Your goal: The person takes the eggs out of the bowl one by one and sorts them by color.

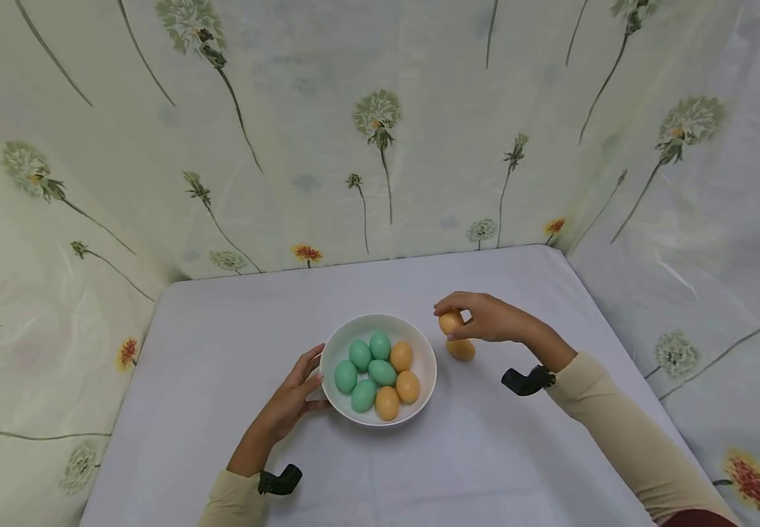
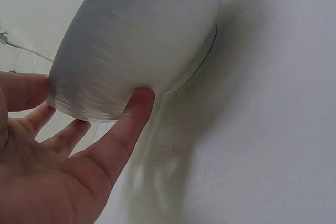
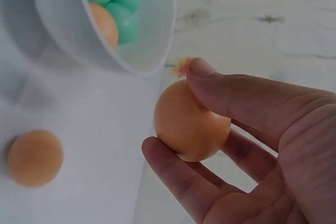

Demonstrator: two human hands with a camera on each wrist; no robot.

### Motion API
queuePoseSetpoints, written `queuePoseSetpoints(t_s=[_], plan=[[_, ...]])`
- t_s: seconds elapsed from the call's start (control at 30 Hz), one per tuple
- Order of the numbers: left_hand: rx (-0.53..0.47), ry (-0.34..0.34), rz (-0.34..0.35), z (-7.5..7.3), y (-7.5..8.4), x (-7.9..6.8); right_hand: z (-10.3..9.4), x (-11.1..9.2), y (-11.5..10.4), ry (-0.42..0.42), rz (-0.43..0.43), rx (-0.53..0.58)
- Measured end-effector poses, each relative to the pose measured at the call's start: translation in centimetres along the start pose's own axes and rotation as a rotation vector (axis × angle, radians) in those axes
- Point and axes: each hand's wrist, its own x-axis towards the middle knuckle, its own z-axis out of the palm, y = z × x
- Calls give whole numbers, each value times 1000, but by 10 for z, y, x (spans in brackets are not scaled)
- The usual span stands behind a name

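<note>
A white bowl (image 1: 378, 422) stands on the table with several green eggs (image 1: 345, 376) and three orange eggs (image 1: 387, 403) inside. Against the bowl's left side rests my left hand (image 1: 289, 401); in the left wrist view its spread, fairly straight fingers (image 2: 118, 140) touch the outer wall. To the right of the bowl, my right hand (image 1: 493, 318) pinches an orange egg (image 3: 191, 121) between thumb and fingers, above the table. Another orange egg (image 1: 461, 350) lies on the cloth just below that hand.
A white cloth (image 1: 222, 329) covers the table. Hanging sheets printed with dandelions (image 1: 380, 117) enclose the back and both sides. A black wrist device (image 1: 528, 380) sits on the right wrist, and a similar device (image 1: 281, 480) on the left.
</note>
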Motion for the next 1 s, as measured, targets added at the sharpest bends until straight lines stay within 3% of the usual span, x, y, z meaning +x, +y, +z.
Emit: queuePoseSetpoints(t_s=[0.33, 0.53, 1.0], plan=[[-9, 0, -6, -1, -1, 1, -6, -15, 39, 65, 59, -68], [-11, 5, -6, -2, -2, 3, 1, -14, 61, 71, 120, -85], [-15, 13, -15, -1, -4, 3, 21, -10, 92, 74, 127, -104]])
